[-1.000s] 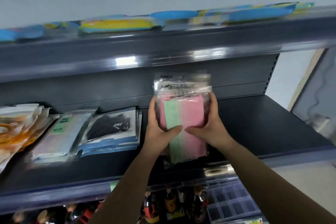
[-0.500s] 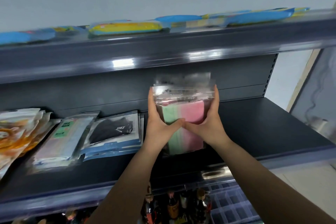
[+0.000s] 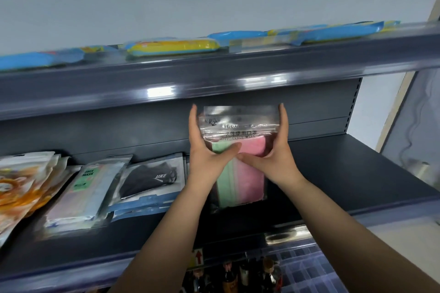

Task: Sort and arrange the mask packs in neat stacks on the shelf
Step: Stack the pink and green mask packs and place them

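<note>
A small stack of clear packs with green and pink masks [image 3: 245, 173] is held at the middle of the dark shelf [image 3: 345, 173]. My left hand [image 3: 209, 157] grips its left edge and my right hand [image 3: 271, 157] grips its right edge, thumbs meeting across the front. To the left lie a stack of black-mask packs [image 3: 150, 181], a "FACE MASK" pack pile [image 3: 88, 192] and orange patterned packs [image 3: 21, 185] at the far left.
The upper shelf [image 3: 214, 71] carries several blue and yellow packets [image 3: 171, 46]. The shelf's right part is bare dark metal. Below the shelf edge stand dark bottles [image 3: 245, 273] and a clear compartment box [image 3: 309, 271].
Both hands have pushed the green and pink packs further back onto the shelf and slid to the pack's upper sides, squaring the stack.
</note>
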Demonstrator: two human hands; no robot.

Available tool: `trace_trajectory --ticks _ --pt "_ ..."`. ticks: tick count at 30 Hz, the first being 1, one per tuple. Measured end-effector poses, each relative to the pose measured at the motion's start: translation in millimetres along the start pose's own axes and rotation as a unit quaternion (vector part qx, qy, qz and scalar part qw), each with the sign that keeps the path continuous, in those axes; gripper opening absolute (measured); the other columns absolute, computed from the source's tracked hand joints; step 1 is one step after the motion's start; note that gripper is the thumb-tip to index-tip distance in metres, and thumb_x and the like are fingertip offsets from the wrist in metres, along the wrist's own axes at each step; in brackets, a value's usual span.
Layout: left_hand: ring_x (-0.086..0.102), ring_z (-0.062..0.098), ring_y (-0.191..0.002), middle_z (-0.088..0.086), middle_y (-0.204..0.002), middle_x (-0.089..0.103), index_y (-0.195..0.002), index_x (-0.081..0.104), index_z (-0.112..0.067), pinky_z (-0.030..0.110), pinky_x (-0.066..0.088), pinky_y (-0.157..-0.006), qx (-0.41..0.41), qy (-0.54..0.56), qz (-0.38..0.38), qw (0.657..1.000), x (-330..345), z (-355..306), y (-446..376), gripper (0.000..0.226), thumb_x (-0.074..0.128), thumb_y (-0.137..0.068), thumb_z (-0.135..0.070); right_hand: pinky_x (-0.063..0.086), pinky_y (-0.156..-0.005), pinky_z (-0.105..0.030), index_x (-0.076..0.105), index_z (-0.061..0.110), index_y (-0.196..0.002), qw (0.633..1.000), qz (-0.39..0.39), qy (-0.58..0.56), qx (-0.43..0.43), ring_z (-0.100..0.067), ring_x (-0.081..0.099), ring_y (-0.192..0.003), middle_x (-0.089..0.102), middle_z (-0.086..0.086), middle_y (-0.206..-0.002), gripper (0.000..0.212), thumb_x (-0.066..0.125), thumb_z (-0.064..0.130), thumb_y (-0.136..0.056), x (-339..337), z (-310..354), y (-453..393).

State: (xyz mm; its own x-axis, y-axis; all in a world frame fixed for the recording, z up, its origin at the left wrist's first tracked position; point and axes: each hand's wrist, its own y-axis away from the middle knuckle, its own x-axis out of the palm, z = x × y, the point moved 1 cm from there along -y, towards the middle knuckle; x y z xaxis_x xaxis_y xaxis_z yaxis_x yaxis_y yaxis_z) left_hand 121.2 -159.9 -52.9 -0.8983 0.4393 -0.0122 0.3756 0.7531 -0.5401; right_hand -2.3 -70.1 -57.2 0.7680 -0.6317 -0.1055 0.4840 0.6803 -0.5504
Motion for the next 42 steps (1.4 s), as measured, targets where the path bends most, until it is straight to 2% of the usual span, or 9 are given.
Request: trace_trajectory --ticks 6,9,11,15,22,26,29,35,42 --pt "0.039 0.015 -0.132 0.0 -0.142 0.039 -0.128 0.027 -0.05 0.043 0.031 -0.113 0.025 -0.055 0.006 0.998 -4.1 -7.0 -0.8 0.092 0.083 -0.067 -0.011 0.027 -0.116 -0.044 0.011 0.059 -0.135 0.999 0.004 0.038 -0.003 -0.009 0.026 -0.142 0.023 0.017 -0.152 0.111 0.086 0.035 -0.057 -3.6 4.1 -8.8" --pt "0.035 0.047 -0.128 0.023 -0.144 0.036 -0.128 0.019 -0.063 0.059 0.032 -0.107 -0.013 -0.064 0.009 0.998 -6.0 0.6 3.3 0.102 0.085 -0.063 -0.021 0.025 -0.109 -0.011 -0.005 0.045 -0.143 0.999 0.024 0.023 0.03 0.019 0.02 -0.131 0.019 0.035 -0.138 0.125 0.086 0.015 -0.063 -7.5 -1.6 -3.4" --pt "0.033 0.032 -0.137 0.012 -0.15 0.033 -0.132 0.016 -0.057 0.047 0.033 -0.112 -0.065 -0.04 0.031 0.997 -7.1 13.5 13.1 0.107 0.087 -0.062 -0.019 0.029 -0.101 -0.004 -0.013 0.036 -0.146 0.997 0.044 0.021 0.063 0.018 0.03 -0.126 0.028 0.031 -0.135 0.133 0.086 0.006 -0.063 -9.5 -16.9 9.1" --pt "0.047 0.018 -0.129 0.002 -0.139 0.049 -0.145 0.021 -0.02 0.044 0.045 -0.104 -0.138 -0.03 0.084 0.986 -3.8 45.3 40.9 0.108 0.087 -0.06 -0.024 0.046 -0.1 -0.026 0.0 0.031 -0.144 0.992 0.068 0.054 0.094 0.005 0.049 -0.115 0.045 0.018 -0.124 0.12 0.084 0.001 -0.063 -4.2 -44.9 38.9" --pt "0.054 -0.004 -0.106 -0.022 -0.113 0.056 -0.136 0.032 -0.031 0.021 0.049 -0.088 -0.127 0.001 0.048 0.991 20.7 27.5 32.1 0.086 0.081 -0.069 -0.009 0.048 -0.087 -0.014 0.013 0.028 -0.143 0.997 0.029 0.029 0.071 0.009 0.049 -0.114 0.047 0.02 -0.122 0.109 0.082 -0.002 -0.064 -23.2 -37.0 26.4" --pt "0.051 0.007 -0.116 -0.021 -0.116 0.053 -0.142 0.027 -0.027 0.023 0.047 -0.089 -0.164 -0.02 0.075 0.983 29.7 40.1 46.5 0.106 0.085 -0.053 -0.026 0.046 -0.093 -0.021 0.014 0.025 -0.143 0.991 0.059 0.035 0.115 0.002 0.047 -0.118 0.046 0.021 -0.123 0.115 0.085 0.019 -0.052 -34.8 -46.9 37.0" --pt "0.048 0.008 -0.117 -0.019 -0.115 0.05 -0.144 0.021 -0.029 0.011 0.041 -0.078 -0.181 -0.05 0.064 0.98 37.8 47.0 63.9 0.098 0.079 -0.069 -0.007 0.038 -0.088 -0.009 0.013 0.022 -0.144 0.987 0.07 0.034 0.14 0.006 0.044 -0.115 0.04 0.026 -0.122 0.116 0.087 0.017 -0.055 -34.9 -54.5 46.0" --pt "0.05 -0.017 -0.102 -0.029 -0.115 0.049 -0.142 0.024 -0.03 -0.002 0.042 -0.072 -0.159 -0.066 0.037 0.984 51.3 42.6 61.9 0.091 0.078 -0.073 -0.006 0.037 -0.091 -0.014 0.013 0.026 -0.143 0.987 0.088 0.035 0.129 0.005 0.044 -0.113 0.041 0.022 -0.123 0.106 0.084 0.012 -0.065 -51.4 -53.5 32.3" --pt "0.055 -0.003 -0.106 -0.03 -0.113 0.055 -0.135 0.032 -0.037 0.019 0.048 -0.082 -0.16 -0.131 0.025 0.978 89.3 40.0 61.9 0.091 0.078 -0.057 -0.047 0.041 -0.08 -0.009 0.018 0.029 -0.14 0.984 0.083 0.028 0.154 0.01 0.047 -0.105 0.044 0.027 -0.118 0.097 0.083 0.015 -0.069 -87.0 -63.3 28.1"
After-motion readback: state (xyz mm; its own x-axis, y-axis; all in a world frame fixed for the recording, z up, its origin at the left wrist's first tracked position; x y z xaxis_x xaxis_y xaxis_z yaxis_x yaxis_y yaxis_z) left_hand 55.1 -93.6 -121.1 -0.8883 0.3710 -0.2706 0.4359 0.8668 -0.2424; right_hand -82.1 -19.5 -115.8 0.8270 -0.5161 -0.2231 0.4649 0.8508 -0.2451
